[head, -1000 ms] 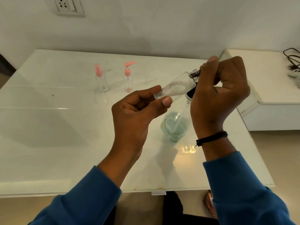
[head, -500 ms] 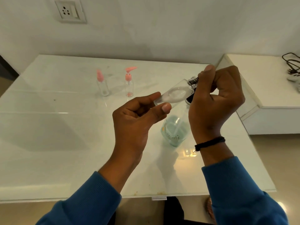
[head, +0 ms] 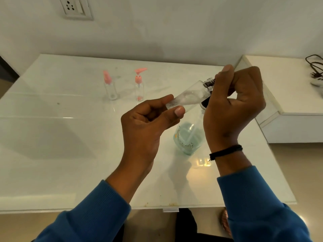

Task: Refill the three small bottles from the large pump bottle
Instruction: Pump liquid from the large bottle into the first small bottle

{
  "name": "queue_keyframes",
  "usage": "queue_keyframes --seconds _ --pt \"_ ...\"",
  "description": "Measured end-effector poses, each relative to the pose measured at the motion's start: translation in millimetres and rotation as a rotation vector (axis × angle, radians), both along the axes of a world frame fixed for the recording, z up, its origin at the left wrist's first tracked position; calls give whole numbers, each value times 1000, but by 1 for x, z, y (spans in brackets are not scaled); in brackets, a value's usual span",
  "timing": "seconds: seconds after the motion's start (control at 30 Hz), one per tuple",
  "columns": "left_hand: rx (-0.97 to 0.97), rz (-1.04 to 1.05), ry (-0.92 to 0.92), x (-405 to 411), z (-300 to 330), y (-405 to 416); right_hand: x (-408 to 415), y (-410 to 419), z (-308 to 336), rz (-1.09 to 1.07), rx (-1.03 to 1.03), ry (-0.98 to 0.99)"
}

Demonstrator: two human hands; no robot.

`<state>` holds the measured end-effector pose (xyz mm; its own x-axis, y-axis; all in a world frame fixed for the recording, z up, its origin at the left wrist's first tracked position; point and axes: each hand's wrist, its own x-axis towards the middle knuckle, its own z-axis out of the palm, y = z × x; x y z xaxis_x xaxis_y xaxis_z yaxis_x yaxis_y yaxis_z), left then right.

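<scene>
Just above the large pump bottle (head: 187, 137) on the counter (head: 70, 137), the left hand (head: 148, 126) pinches the tilted small bottle (head: 188, 96) by its base while the right hand's (head: 234, 105) grip closes round its dark cap (head: 208, 83); best to twist gently, keeping it steady.

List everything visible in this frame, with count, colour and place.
small bottle: one, clear, tilted, held in both hands over the table
pink-top bottles: two, clear with pink pump tops, upright at the far middle of the table
pump bottle: one, clear with pale green liquid, standing below the hands
table: one, white, glossy
socket: one, white, on the wall, top left
side unit: one, white, right of the table
cables: dark, on the side unit
left hand: pinches the small bottle's base
right hand: grips its neck end
wristband: one, black, right wrist
sleeves: two, blue
</scene>
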<state>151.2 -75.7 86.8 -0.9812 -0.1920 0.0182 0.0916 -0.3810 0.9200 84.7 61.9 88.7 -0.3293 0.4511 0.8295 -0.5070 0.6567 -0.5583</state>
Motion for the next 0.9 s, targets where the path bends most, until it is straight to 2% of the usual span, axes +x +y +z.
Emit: queue_keyframes --seconds 0.57,0.9 --pt "6 2 0 0 1 1 1 1 2 -26 29 11" --pt "-5 5 4 -1 1 1 -1 3 -1 -8 -20 -1"
